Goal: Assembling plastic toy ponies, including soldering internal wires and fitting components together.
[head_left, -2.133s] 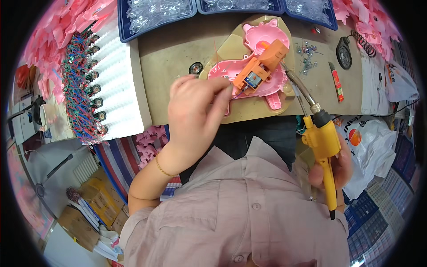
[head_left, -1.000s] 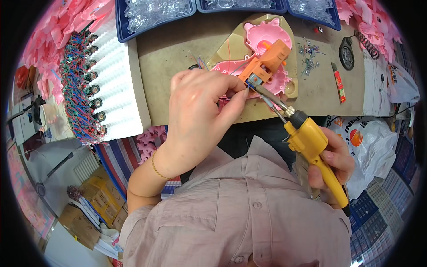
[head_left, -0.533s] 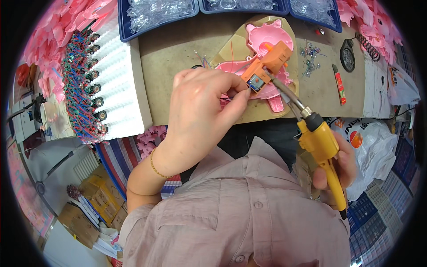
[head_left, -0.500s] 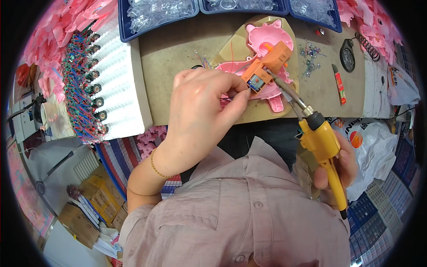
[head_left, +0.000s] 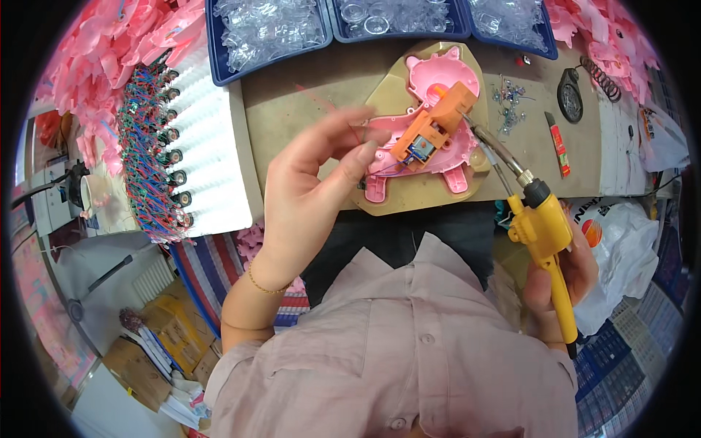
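Note:
A pink plastic toy shell half point(head_left: 456, 141) lies on a tan fixture board point(head_left: 391, 201), with an orange plastic housing point(head_left: 454, 106) set in it. A small circuit part point(head_left: 421, 150) with thin wires sits in the housing's lower end. Just left of it, my left hand point(head_left: 310, 164) pinches a thin red wire point(head_left: 314, 95) between thumb and fingertips; the exact grip is partly hidden. My right hand point(head_left: 566, 277) is wrapped round a yellow soldering gun point(head_left: 544, 230). Its metal tip points up-left, close to the right edge of the orange housing.
Blue bins point(head_left: 328, 40) of clear plastic parts line the back. At left is a white foam tray point(head_left: 219, 168) with bundled wires and small round parts. A red cutter knife point(head_left: 559, 150), a black oval object point(head_left: 570, 93) and small electronic parts point(head_left: 509, 98) lie at right.
My left hand has drawn back left from the circuit part, its fingers spreading a little. The soldering tip has moved right, off the housing's middle. The whole view has shifted slightly.

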The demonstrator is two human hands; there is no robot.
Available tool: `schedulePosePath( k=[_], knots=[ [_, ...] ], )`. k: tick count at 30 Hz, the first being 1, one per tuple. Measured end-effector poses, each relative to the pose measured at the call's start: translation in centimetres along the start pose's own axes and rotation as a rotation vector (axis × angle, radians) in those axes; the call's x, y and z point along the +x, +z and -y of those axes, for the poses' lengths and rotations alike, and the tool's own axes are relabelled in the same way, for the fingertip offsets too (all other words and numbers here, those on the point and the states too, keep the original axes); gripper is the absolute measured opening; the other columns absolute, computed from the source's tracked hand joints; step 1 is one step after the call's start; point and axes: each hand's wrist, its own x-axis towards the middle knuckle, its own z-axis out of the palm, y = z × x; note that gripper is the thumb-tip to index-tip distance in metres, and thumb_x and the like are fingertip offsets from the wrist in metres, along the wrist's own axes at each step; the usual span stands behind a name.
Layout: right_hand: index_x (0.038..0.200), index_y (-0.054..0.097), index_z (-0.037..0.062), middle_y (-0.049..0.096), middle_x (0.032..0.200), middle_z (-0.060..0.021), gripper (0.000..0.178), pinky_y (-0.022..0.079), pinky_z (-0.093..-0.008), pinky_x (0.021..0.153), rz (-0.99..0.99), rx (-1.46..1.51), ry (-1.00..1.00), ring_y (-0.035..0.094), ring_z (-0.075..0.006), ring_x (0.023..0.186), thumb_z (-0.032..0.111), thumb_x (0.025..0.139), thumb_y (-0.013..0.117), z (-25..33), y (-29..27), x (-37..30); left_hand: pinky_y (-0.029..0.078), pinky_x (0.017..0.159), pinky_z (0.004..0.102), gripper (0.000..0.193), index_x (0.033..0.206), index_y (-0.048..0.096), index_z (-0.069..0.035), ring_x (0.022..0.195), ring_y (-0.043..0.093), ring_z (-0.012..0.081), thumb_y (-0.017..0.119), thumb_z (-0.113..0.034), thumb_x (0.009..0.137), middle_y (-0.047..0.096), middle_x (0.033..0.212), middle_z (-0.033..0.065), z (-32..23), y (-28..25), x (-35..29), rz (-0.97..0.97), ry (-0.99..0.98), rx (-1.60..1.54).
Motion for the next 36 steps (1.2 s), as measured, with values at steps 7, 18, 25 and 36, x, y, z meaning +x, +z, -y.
schedulePosePath(
  k=[7, 18, 25, 36],
  knots=[
    [0.133, 0.036, 0.0107, 0.045, 0.132, -0.0286, 0.053, 0.039, -0.048, 0.101, -0.028, -0.006, 0.083, 0.049, -0.0367, 0.12, 0.026, 0.089, 0.062, 0.4, 0.1, -0.7, 0.038, 0.067, 0.0307, 0.006, 0.079, 0.067, -0.008, 0.066, 0.054, 0.0164, 0.072, -0.009, 0.075, 0.058, 0.071, 0.0011, 0.3, 1.7, -0.7, -0.028, 0.338, 0.587],
    [0.132, 0.039, 0.0034, 0.05, 0.121, -0.0367, 0.058, 0.053, -0.0399, 0.083, 0.081, 0.113, 0.018, 0.062, -0.0365, 0.103, 0.016, 0.085, 0.07, 0.0, 0.8, -0.7, 0.035, 0.073, 0.0337, 0.006, 0.076, 0.067, -0.011, 0.073, 0.052, 0.0193, 0.071, -0.013, 0.074, 0.056, 0.072, -0.0004, 1.2, 2.4, -0.5, -0.025, 0.374, 0.72],
    [0.119, 0.043, 0.0037, 0.049, 0.121, -0.0379, 0.045, 0.053, -0.0427, 0.082, 0.12, 0.197, 0.06, 0.062, -0.0398, 0.101, 0.014, 0.084, 0.071, 0.3, 1.1, -0.3, 0.036, 0.074, 0.0339, 0.007, 0.074, 0.065, -0.01, 0.074, 0.053, 0.0203, 0.071, -0.013, 0.073, 0.056, 0.073, 0.001, 1.0, 2.6, -0.4, -0.02, 0.365, 0.724],
    [0.128, 0.046, -0.0064, 0.066, 0.077, -0.0091, 0.053, 0.049, -0.0282, 0.062, 0.396, 0.409, 0.626, 0.065, -0.0165, 0.065, 0.009, 0.078, 0.05, 1.4, 0.3, 1.6, 0.036, 0.074, 0.0337, 0.007, 0.074, 0.063, -0.01, 0.074, 0.053, 0.0205, 0.07, -0.012, 0.073, 0.056, 0.072, 0.0012, 1.0, 2.4, -0.3, -0.009, 0.364, 0.731]
  ],
)
